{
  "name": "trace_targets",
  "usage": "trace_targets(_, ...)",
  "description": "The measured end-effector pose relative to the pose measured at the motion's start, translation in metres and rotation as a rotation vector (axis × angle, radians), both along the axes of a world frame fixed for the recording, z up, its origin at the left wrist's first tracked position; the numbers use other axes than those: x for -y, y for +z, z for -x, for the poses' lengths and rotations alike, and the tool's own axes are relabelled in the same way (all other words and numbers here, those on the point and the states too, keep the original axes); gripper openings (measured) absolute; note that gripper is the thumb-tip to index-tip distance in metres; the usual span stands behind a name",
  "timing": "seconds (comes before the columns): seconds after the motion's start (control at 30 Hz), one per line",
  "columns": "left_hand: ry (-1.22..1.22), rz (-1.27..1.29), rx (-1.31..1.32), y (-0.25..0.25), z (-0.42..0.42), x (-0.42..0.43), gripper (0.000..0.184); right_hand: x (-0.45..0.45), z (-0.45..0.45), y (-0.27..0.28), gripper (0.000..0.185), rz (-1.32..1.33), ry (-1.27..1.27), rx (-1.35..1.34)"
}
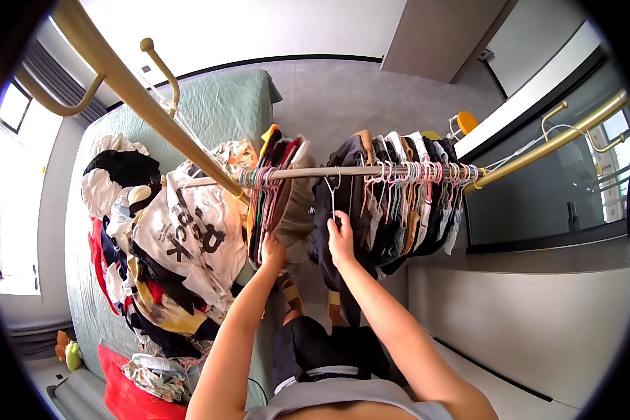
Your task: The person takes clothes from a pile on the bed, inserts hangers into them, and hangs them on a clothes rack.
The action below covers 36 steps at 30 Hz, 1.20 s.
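The right hand [341,239] grasps a thin hanger [332,196], likely the surest hold for the soft dark garment [320,227] beside it, while the left hand [273,253] clutches hanging clothes [267,203].

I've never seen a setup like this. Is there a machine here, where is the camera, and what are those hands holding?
There is no robot: these are a person's own bare hands. The single picture comes from a camera worn on the head, looking forward and down, so the arms reach in from the bottom edge. A metal rail crosses the view, with clothes hanging from it. The right hand holds a hanger near the rail. The left hand is at the lower edge of the left bunch; how firmly it grips is unclear. On the bed lies a heap of clothes.
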<state>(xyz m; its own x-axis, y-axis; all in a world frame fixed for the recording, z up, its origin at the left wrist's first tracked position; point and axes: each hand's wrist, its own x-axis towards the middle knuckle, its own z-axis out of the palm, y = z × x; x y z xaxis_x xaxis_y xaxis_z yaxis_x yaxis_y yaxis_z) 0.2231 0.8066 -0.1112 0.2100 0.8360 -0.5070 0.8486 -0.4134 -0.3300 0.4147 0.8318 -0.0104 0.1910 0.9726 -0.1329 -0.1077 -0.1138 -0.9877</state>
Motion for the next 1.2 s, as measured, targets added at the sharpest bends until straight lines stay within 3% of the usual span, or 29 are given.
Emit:
trace_targets(0.17, 0.060, 0.004, 0.106, 0.021, 0.011, 0.002, 0.024, -0.033, 0.024, -0.022, 0.021, 0.002, -0.142, 0.171)
trace_targets(0.27, 0.109, -0.017, 0.245, 0.024, 0.011, 0.000, 0.021, -0.053, -0.001, -0.070, 0.023, -0.082, -0.320, 0.359)
trace_targets(0.4, 0.232, -0.124, 0.518, 0.036, 0.003, 0.001, 0.022, -0.072, -0.029, -0.080, 0.029, 0.170, 0.188, 0.705)
trace_targets(0.5, 0.479, -0.219, 0.774, 0.065, -0.022, -0.006, 0.024, -0.062, 0.022, -0.061, 0.032, 0.096, 0.382, 0.629)
trace_targets(0.57, 0.593, -0.275, 1.094, 0.059, -0.026, -0.008, 0.021, -0.052, 0.065, -0.054, 0.030, 0.047, 0.394, 0.447)
trace_targets(0.63, 0.919, -0.200, 1.294, 0.076, -0.028, -0.008, 0.027, -0.049, 0.088, -0.060, 0.021, -0.003, 0.314, 0.297)
trace_targets(0.7, 0.836, -0.577, 1.465, 0.037, -0.016, 0.006, 0.032, -0.048, 0.092, -0.062, 0.021, 0.052, 0.371, 0.160)
trace_targets(0.77, 0.897, -0.525, 1.631, 0.081, -0.021, 0.013, 0.035, -0.043, 0.086, -0.045, 0.021, 0.089, 0.425, 0.081)
trace_targets(0.8, 0.880, -0.473, 1.648, 0.080, -0.021, 0.018, 0.038, -0.037, 0.081, -0.035, 0.021, 0.105, 0.455, 0.059)
trace_targets(0.83, 0.865, -0.422, 1.664, 0.082, -0.023, 0.023, 0.041, -0.032, 0.083, -0.030, 0.021, -0.112, 0.437, 0.103)
trace_targets(0.87, 0.899, -0.344, 1.778, 0.084, -0.028, 0.030, 0.047, -0.022, 0.079, -0.024, 0.022, 0.044, 0.511, -0.002)
trace_targets(0.9, 0.727, -0.511, 1.526, 0.090, -0.031, 0.037, 0.042, -0.014, 0.074, 0.002, 0.023, 0.201, 0.581, -0.108)
trace_targets(0.97, 0.769, -0.401, 1.556, 0.048, -0.019, 0.055, 0.031, 0.002, 0.075, 0.001, 0.025, 0.210, 0.784, -0.125)
trace_targets(1.0, 0.920, -0.348, 1.488, 0.058, -0.019, 0.068, 0.020, 0.007, 0.074, 0.002, 0.025, 0.242, 0.808, -0.190)
trace_targets(1.07, 0.923, -0.570, 1.466, 0.076, -0.021, 0.083, 0.018, 0.016, 0.068, 0.003, 0.026, 0.226, 0.785, -0.303)
trace_targets(1.13, 0.912, -0.689, 1.412, 0.085, -0.014, 0.097, 0.021, 0.009, 0.047, -0.029, 0.024, -0.043, 0.567, 0.083)
trace_targets(1.17, 0.873, -0.703, 1.290, 0.075, -0.006, 0.106, 0.027, 0.004, 0.029, -0.025, 0.021, -0.143, 0.397, 0.426)
trace_targets(1.2, 0.874, -0.685, 1.232, 0.077, -0.005, 0.111, 0.032, -0.002, 0.008, -0.035, 0.018, -0.151, 0.378, 0.584)
